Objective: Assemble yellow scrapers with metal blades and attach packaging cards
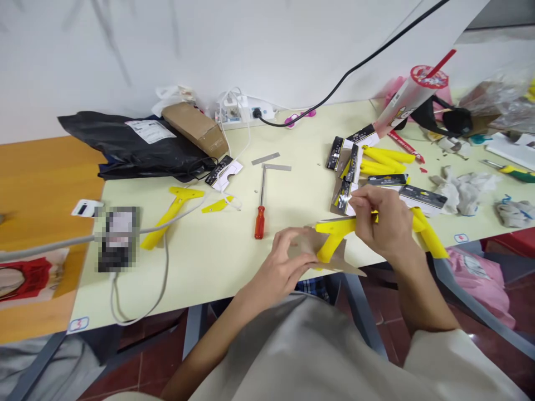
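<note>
My left hand (288, 262) is closed on the edge of a brown cardboard backing card (349, 264), low over the front edge of the table. Against that card lies a yellow T-shaped scraper (334, 234), its handle pointing down. My right hand (382, 223) is closed at the right end of the scraper's head, with thumb and forefinger pinched together; what lies between those fingertips is hidden. Left of my hands is a screwdriver with a red handle (259, 223). Two flat metal blades, one blade (266, 159) above the other (279, 167), lie by its tip.
Several yellow handles (384, 159) and black-and-white packaging cards (423, 196) lie beyond my right hand. Another yellow scraper (167, 217) and a yellow plate (217, 205) are at the left, near a white cable (167, 267). A tall cup (401, 103) stands at the back right.
</note>
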`<state>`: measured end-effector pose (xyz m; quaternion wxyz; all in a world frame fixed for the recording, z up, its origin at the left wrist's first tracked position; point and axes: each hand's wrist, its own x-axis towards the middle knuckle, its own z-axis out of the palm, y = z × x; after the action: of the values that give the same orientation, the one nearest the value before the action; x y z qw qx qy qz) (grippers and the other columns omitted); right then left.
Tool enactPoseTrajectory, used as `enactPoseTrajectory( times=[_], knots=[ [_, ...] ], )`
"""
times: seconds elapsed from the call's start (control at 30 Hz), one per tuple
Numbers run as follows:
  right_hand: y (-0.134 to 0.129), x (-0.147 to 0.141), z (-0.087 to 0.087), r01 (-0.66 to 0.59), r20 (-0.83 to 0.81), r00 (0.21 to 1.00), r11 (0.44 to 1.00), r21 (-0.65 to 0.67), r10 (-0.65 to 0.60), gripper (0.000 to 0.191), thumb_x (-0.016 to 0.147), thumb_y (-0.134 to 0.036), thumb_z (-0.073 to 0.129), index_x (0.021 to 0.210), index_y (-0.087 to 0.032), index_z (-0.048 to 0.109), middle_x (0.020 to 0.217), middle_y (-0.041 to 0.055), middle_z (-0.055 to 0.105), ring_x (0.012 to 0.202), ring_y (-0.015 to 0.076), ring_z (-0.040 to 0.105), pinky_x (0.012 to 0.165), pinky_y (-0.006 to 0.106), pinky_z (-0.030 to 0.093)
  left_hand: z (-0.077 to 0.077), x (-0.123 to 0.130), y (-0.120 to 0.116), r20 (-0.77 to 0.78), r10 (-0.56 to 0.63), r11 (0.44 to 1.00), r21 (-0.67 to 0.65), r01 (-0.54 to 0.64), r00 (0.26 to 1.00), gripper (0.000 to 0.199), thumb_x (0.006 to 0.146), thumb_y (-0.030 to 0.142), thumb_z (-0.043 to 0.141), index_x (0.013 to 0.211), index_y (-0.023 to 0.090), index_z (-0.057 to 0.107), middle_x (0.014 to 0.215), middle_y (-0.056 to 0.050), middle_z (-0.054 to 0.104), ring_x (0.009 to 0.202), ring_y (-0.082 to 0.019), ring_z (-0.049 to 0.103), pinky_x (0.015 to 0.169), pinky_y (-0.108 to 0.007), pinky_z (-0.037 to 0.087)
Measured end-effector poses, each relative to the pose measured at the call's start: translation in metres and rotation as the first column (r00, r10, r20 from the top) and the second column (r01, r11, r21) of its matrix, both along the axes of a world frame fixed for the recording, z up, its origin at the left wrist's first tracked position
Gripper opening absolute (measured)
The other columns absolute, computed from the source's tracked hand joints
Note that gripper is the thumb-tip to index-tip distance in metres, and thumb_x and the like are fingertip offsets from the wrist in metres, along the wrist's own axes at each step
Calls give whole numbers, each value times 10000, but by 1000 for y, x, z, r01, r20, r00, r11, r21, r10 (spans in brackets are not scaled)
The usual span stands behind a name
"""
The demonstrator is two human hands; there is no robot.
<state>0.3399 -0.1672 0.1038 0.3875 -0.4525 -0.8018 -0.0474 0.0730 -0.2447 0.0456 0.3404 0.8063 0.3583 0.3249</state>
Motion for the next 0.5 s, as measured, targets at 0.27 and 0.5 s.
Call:
enactPoseTrajectory(
  times=[0.27, 0.5],
  knots=[
    [9, -28, 24, -73, 168, 984, 987, 140, 49, 153, 1150, -257, 564, 1206, -270, 706, 818, 19, 775, 584, 191, 652, 599, 377, 505, -26, 18, 6, 213, 73, 981, -189, -33, 974, 154, 1115, 295, 657, 1160, 243, 796, 1417, -130, 726, 1415, -266, 684, 1208, -479, 594],
    [-13, -66, 56, 111, -79, 993, 929, 353, -89, 167, 1144, -276, 629, 1264, -258, 744, 785, 20, 737, 617, 202, 660, 640, 380, 500, -33, 23, 3, 509, 82, 981, -191, 20, 857, 142, 1034, 359, 783, 1095, 237, 823, 1102, -94, 791, 1113, -253, 734, 1028, -436, 609]
  ],
)
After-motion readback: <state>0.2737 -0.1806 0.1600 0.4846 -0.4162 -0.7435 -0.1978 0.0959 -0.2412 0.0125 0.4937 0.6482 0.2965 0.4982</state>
